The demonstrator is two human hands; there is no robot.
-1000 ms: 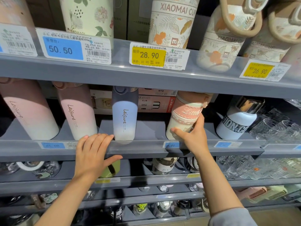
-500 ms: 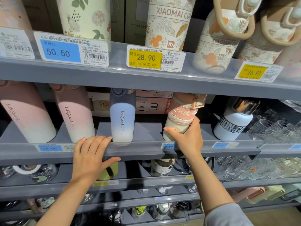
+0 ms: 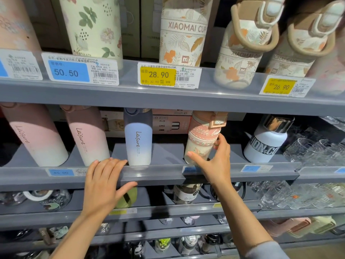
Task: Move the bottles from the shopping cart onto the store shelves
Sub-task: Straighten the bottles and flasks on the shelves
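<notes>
Here, right hand's grip (image 3: pixel 214 161) curled round the pink bottle (image 3: pixel 202 141), flat left hand (image 3: pixel 104 182) spread on the shelf lip (image 3: pixel 158 173), blue Leisure bottle (image 3: pixel 138 139) between.

The grey shelf (image 3: pixel 214 101) looks like matt painted metal. Beneath it, the blue bottle (image 3: pixel 138 144) has a smooth satin finish; right of that, the white bottle's cap (image 3: pixel 278 123) is glossy chrome, and the glasses (image 3: pixel 313 148) are clear.

three Leisure bottles (image 3: pixel 137 136), two yellow price tags (image 3: pixel 158 76), two hands (image 3: pixel 104 184)
</notes>
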